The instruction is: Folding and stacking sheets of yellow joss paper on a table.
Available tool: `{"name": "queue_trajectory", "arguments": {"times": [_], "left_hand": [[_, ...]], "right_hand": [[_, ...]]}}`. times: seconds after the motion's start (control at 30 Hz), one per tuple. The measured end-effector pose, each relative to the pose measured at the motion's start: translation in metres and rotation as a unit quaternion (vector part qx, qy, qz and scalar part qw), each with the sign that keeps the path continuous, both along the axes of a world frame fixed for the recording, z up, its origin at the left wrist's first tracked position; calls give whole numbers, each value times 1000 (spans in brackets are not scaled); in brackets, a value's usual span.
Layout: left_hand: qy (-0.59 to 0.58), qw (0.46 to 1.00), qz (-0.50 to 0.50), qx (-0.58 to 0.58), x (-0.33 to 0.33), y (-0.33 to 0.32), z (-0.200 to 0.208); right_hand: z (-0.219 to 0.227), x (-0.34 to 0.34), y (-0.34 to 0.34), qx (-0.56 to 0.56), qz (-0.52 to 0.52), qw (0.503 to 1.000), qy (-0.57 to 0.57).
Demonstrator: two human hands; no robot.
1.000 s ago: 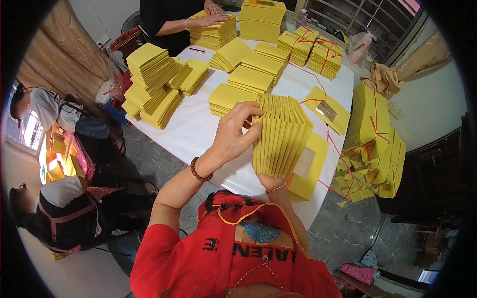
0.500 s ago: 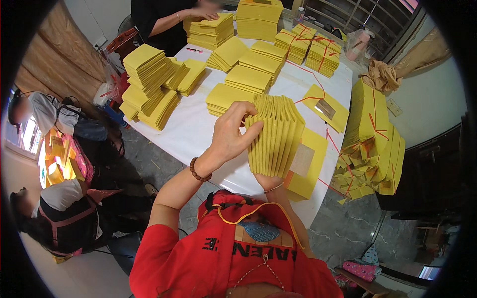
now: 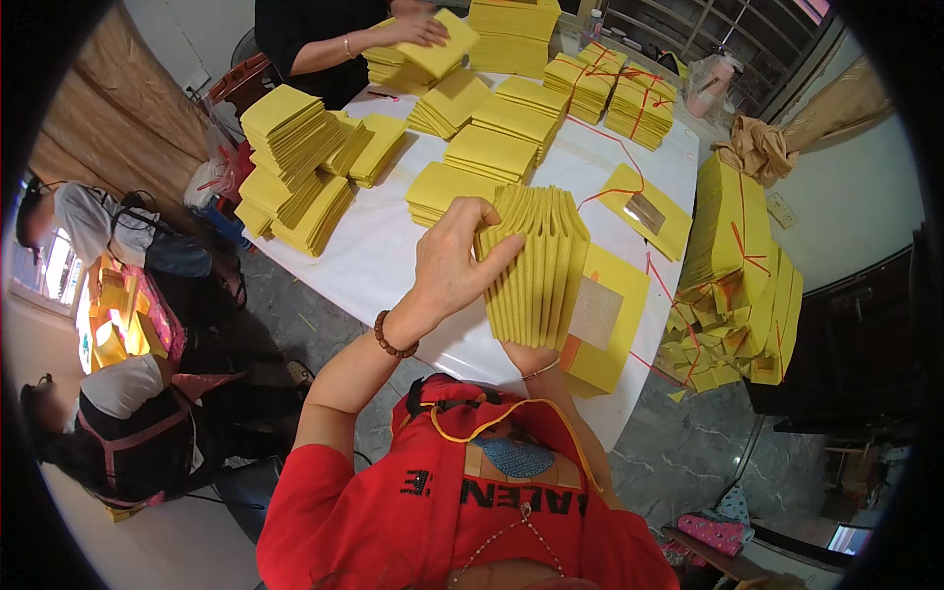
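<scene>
- The fanned stack of yellow paper is held upright over the near edge of the white table, with bare tabletop to its left
- One bundle, two hands and one flat yellow pile beneath are counted
- The sheets are splayed in ridged folds
- The left hand is curled closed on the stack's top edge; the right hand, mostly hidden, grips its bottom

A white table runs from frame centre to the upper right — on it lie many stacks of yellow paper, red-tied bundles at the top, and one flat yellow sheet centre-right.
</scene>
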State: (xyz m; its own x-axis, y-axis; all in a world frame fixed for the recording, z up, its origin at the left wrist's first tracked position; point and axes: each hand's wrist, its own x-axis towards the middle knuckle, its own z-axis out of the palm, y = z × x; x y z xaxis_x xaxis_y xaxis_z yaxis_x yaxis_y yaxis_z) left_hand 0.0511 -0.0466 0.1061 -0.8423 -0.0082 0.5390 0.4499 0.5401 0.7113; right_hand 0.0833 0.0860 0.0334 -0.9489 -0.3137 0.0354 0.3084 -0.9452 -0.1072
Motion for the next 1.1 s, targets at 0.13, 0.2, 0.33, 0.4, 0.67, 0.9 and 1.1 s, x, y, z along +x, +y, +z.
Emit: {"name": "queue_trajectory", "arguments": {"times": [0.13,0.2,0.33,0.4,0.67,0.9,1.1], "left_hand": [[-8,999,4,-49,4,0,8],[-21,998,13,-63,3,0,6],[-26,997,13,-73,3,-1,3],[-11,997,6,-73,3,-2,2],[-14,998,9,-65,4,-2,1],[-30,997,7,-66,5,-2,3],[-24,998,12,-65,5,-5,1]], "right_hand": [[-9,-2,2,21,-12,1000,-14],[-17,-3,2,38,-21,999,-14],[-19,-1,1,20,-12,999,-33],[-19,-1,0,17,-7,999,-36],[-27,-3,-2,36,-20,999,-16],[-23,-2,0,7,-4,1000,-29],[-23,-1,-2,16,-8,999,-28]]}}
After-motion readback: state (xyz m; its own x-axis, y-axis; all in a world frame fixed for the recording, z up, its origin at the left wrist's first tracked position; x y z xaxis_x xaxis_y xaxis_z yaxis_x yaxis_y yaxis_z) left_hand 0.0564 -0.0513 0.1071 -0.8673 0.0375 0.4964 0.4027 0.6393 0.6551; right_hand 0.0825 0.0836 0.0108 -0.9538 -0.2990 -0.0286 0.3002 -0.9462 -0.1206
